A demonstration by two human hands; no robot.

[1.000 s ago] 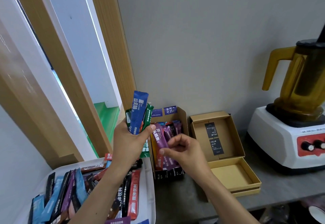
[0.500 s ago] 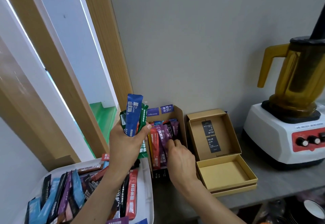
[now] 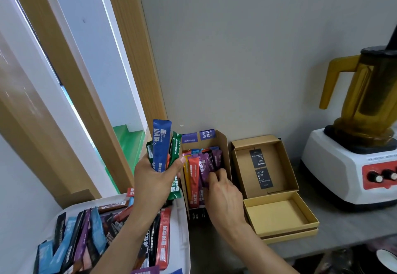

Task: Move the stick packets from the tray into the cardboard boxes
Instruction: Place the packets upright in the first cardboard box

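Left hand (image 3: 156, 179) just left of filled box (image 3: 225, 151), clamped round upright bundle of stick packets (image 3: 174, 155), blue packet (image 3: 161, 140) in front, green ones behind. Right hand (image 3: 223, 196) reaches into filled box, fingers curled against purple packet (image 3: 204, 168) standing among orange and yellow ones; pinching or only pressing, I cannot tell. Tray (image 3: 184, 241) left of box, nearer me, heaped with more packets. Empty box (image 3: 277, 215) just right of filled box, lid open. Blender (image 3: 354, 166) farther right on surface (image 3: 343, 226).
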